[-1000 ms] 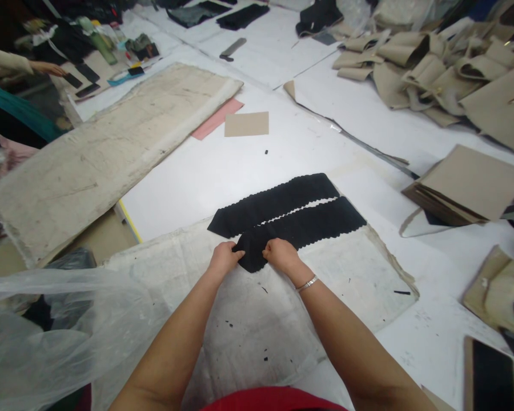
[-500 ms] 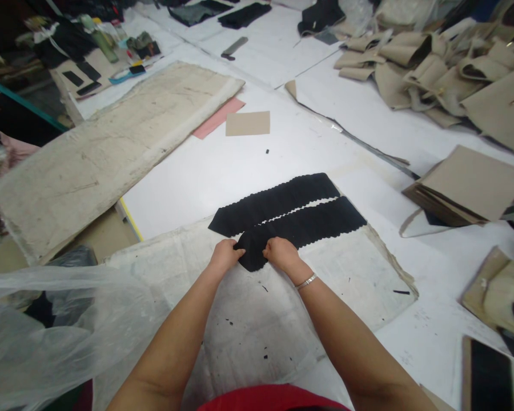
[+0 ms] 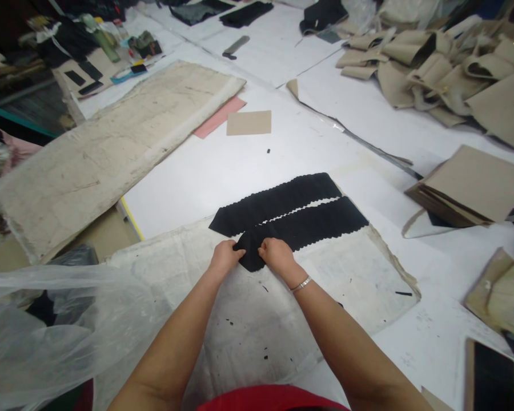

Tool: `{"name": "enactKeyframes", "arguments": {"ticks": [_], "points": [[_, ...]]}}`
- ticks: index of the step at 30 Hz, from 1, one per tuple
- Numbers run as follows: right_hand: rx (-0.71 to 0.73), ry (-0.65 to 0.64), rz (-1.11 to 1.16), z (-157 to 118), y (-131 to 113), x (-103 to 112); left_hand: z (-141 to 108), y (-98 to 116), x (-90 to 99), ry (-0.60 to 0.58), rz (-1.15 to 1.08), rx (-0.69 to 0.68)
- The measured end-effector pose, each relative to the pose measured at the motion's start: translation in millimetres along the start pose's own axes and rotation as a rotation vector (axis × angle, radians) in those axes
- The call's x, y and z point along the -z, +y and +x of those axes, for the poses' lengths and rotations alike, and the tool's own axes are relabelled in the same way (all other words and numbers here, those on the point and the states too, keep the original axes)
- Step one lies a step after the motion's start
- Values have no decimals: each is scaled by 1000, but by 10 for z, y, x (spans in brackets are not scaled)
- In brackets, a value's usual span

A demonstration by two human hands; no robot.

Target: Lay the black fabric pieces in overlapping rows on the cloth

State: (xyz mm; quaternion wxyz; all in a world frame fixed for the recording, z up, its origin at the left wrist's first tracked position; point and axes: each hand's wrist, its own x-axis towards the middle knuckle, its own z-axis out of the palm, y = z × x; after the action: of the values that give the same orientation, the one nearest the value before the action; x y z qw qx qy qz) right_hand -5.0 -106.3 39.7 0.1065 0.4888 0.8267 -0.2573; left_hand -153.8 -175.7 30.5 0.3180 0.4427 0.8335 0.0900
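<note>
Two long rows of overlapping flat black pieces with jagged edges lie side by side, a far row (image 3: pixel 278 197) and a near row (image 3: pixel 317 225). They rest on a whitish, stained board (image 3: pixel 180 257). My left hand (image 3: pixel 226 257) pinches the left tip of the near row's end piece between thumb and fingers. A short way to the right, my right hand (image 3: pixel 277 256) has its fingers closed on the same end piece, the fingertips pressed to the black surface. How many layers each hand grips is hidden.
A long pale slab (image 3: pixel 111 142) lies at left, with clear plastic sheeting (image 3: pixel 55 319) below it. A beige rectangle (image 3: pixel 249 123) sits on the white table beyond the rows. At right are stacked beige panels (image 3: pixel 475 182) and a heap of beige pieces (image 3: pixel 437 68).
My right hand has shifted slightly left along the near row, closer to my left hand. My left hand stays at the tip.
</note>
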Motion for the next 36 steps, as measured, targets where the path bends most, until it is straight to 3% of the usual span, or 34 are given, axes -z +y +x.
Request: {"name": "enactKeyframes", "arguments": {"ticks": [11, 24, 36], "points": [[-11, -35, 21, 1, -12, 4, -9, -54, -42, 11, -52, 16], [-33, 91, 38, -50, 7, -104, 6, -66, -35, 3, -77, 16], [-72, 45, 4, -58, -51, -82, -62, -48, -1, -2, -107, 64]]}}
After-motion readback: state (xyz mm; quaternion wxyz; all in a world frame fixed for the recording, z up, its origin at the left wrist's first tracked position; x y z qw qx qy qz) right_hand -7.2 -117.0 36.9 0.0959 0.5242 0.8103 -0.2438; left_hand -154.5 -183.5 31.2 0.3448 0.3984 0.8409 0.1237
